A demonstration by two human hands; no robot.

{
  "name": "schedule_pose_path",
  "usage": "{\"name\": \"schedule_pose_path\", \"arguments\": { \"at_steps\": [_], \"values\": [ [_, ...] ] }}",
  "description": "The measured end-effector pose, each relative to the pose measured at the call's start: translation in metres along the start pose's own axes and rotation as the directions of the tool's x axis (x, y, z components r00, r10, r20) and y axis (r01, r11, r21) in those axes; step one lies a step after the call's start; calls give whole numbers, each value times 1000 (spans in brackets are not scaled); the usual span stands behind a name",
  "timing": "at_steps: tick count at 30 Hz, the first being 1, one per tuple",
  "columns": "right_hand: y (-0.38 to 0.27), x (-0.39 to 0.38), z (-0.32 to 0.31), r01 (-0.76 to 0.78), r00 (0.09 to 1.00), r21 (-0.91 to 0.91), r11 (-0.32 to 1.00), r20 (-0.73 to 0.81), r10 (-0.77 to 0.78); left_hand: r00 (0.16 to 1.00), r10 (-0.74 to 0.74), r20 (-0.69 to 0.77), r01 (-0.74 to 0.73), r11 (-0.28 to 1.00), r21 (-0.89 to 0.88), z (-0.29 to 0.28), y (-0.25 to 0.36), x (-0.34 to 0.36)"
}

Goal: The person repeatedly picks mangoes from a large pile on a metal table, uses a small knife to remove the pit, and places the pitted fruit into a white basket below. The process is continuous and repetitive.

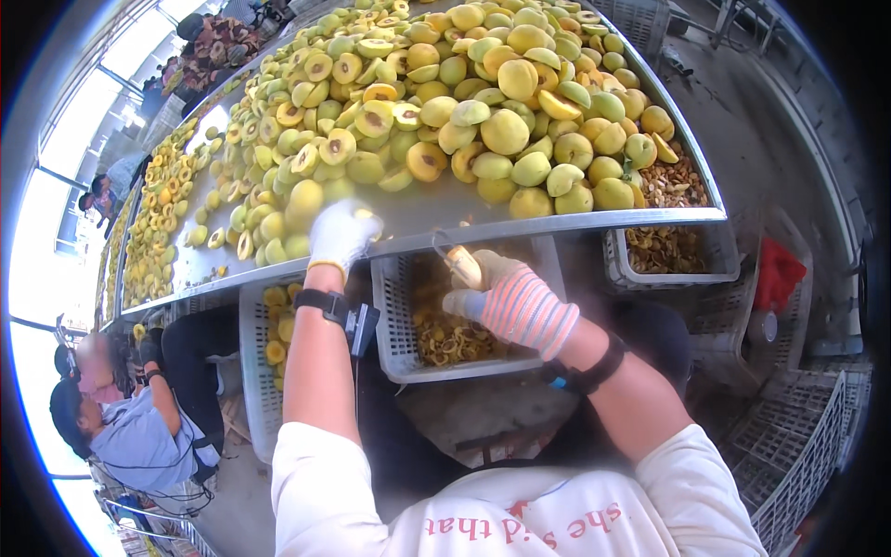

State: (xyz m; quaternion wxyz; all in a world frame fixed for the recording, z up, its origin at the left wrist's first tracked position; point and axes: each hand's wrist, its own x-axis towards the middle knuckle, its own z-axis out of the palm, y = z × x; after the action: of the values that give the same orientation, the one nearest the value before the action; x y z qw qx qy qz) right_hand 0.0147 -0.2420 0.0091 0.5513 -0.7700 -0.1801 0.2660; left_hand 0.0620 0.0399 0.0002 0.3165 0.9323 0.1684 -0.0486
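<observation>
Closed round a wooden-handled loop tool [464,266], the gloved right hand [515,302] holds it above the middle crate [445,374], which has fruit scraps in it. Yellow fruit pieces [275,351] lie in the crate to its left. Blurred, the white-gloved left hand [343,234] is over the near edge of the metal table [418,212], just beside a round yellow fruit [304,200]; I cannot tell whether its fingers pinch anything. Farther off spreads the pile of whole fruit and cut halves [427,161]. The step looks like handling fruit between cuts; the next move probably calls for a firm left-hand hold, fingertips clear of the loop.
</observation>
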Motion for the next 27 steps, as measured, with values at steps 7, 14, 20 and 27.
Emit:
{"name": "schedule_pose_path", "arguments": {
  "at_steps": [7, 14, 20, 27],
  "values": [
    [-21, 5, 27, 89, 995, 41, 995, -45, -87, 995, 92, -46, -60, 161, -985, 17, 31, -85],
    [-2, 21, 53, 178, 981, -184, 967, -38, -188, 993, 115, -14, -15, 6, -1000, 30, 36, -111],
    [-19, 17, 51, 17, 999, -404, 915, -26, -30, 997, -72, -3, -12, -132, -991, 41, 31, -102],
    [-29, 19, 55, -54, 999, -525, 849, -25, 49, 989, -142, -51, -60, -61, -996, 43, 29, -96]
  ]
}}
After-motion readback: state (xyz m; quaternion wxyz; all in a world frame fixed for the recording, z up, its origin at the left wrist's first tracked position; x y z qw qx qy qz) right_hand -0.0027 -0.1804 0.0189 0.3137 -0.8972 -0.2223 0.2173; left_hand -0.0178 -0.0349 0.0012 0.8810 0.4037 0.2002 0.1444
